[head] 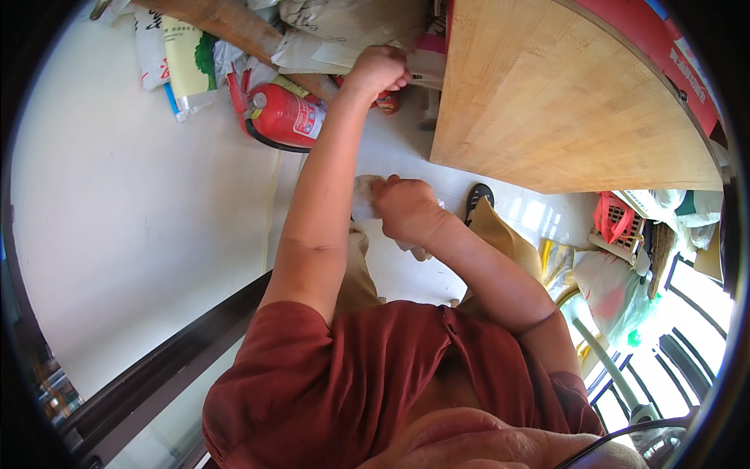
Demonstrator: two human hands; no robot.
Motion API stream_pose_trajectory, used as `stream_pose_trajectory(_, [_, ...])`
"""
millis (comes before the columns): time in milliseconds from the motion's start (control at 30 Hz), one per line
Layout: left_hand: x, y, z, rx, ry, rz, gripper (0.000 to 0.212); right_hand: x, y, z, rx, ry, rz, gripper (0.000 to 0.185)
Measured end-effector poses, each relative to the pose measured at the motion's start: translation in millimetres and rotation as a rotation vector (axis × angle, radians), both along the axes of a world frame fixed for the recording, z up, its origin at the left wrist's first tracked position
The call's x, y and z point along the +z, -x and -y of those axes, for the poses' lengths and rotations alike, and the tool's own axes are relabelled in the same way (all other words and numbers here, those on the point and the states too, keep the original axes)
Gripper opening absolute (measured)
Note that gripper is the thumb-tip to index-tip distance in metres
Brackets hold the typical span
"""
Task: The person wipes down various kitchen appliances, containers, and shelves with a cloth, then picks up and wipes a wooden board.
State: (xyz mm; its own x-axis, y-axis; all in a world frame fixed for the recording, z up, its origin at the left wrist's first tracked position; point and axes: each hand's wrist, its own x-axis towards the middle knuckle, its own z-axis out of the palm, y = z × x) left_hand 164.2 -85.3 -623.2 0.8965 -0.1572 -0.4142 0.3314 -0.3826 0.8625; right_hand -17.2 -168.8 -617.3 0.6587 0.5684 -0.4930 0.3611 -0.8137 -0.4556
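Note:
My left hand [381, 70] reaches forward with curled fingers, beside a stack of papers [328, 57] and a beige bag [351, 20]. Whether its fingers grip anything is hidden. Beneath it, partly covered, lies a red object with a label [388, 102]. Nearer to me, my right hand [407, 208] is closed around a pale grey-brown cloth-like piece [367, 196], which sticks out to the left of the fist above the floor. To the left of my outstretched forearm a red fire extinguisher [287, 117] with a black hose leans at a tilt.
A wooden tabletop [562, 99] juts in from the right. Plastic packages [190, 64] lie along the white panel [140, 193] at left. At right are a basket with a red strap [618, 223], plastic bags [609, 287] and a pale-green stand pole [606, 357].

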Motion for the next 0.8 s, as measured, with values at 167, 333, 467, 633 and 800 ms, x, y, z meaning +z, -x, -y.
stream_pose_trajectory(167, [4,51,-23,0.119,0.094,0.192,0.024,6,-8,-2,-0.005,0.039,0.024,0.04])
stream_pose_trajectory(333, [2,108,-53,0.521,0.281,0.296,0.023,3,-15,-9,-0.208,0.033,0.219,0.065])
stream_pose_trajectory(467, [5,118,-69,0.761,0.479,0.276,0.02,-3,-22,-13,-0.434,-0.12,0.277,0.061])
stream_pose_trajectory(633, [23,128,-64,0.692,0.507,0.585,0.021,-17,-27,-24,-0.376,-0.189,0.407,0.044])
stream_pose_trajectory(800, [17,138,-74,0.531,0.218,0.839,0.012,-15,-54,-40,-0.436,-0.441,0.822,0.024])
